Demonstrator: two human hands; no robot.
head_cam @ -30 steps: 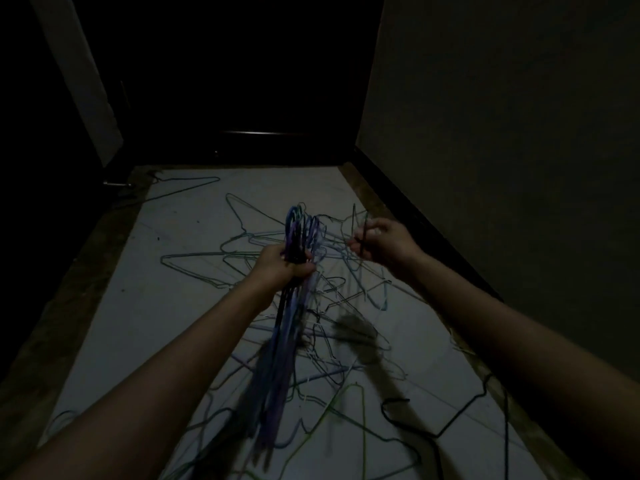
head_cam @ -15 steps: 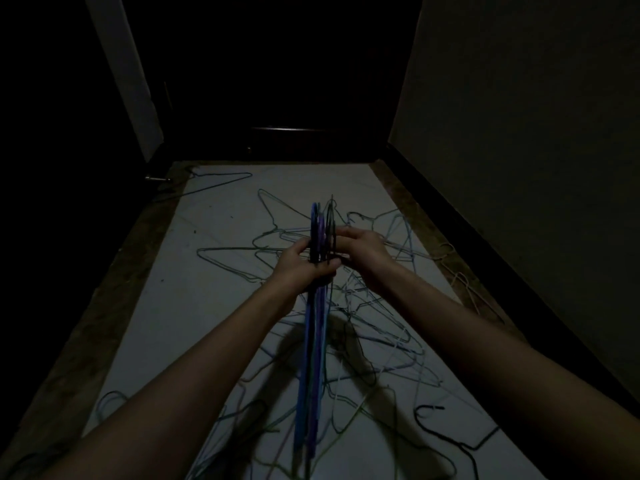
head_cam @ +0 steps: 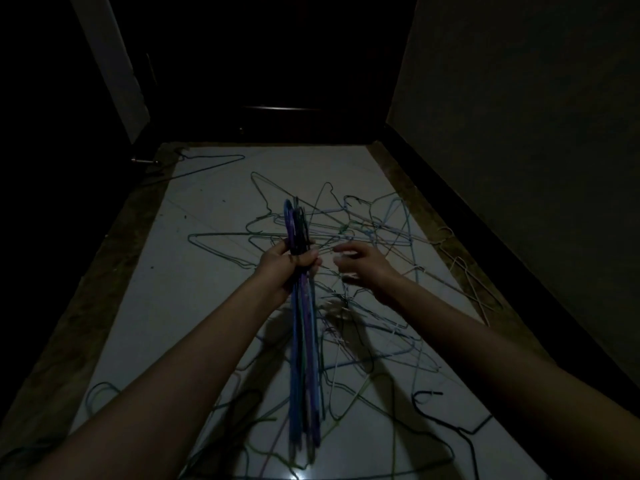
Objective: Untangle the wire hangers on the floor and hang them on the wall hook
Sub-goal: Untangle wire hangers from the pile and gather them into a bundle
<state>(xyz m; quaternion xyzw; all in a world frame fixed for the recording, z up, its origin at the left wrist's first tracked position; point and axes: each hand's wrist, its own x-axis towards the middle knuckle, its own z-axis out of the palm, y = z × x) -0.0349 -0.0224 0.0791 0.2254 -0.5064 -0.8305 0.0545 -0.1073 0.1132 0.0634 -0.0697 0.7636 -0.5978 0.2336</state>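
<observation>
My left hand (head_cam: 289,263) grips the necks of a bundle of blue, purple and dark wire hangers (head_cam: 304,358), which hangs edge-on toward me with its hooks pointing up. Just to its right, my right hand (head_cam: 360,268) hovers with fingers loosely spread and holds nothing. Beneath both hands a tangle of thin wire hangers (head_cam: 363,237) sprawls over the pale tiled floor (head_cam: 207,271). No wall hook is visible in this dim view.
A lone hanger (head_cam: 207,162) lies at the far left by a dark doorway (head_cam: 270,64). A black hanger (head_cam: 450,420) lies near my right forearm. A wall (head_cam: 519,116) with a dark skirting runs along the right.
My right hand has come off the bundle and moved slightly right, fingers spread. The left hand keeps its grip on the hangers. The view has shifted a little.
</observation>
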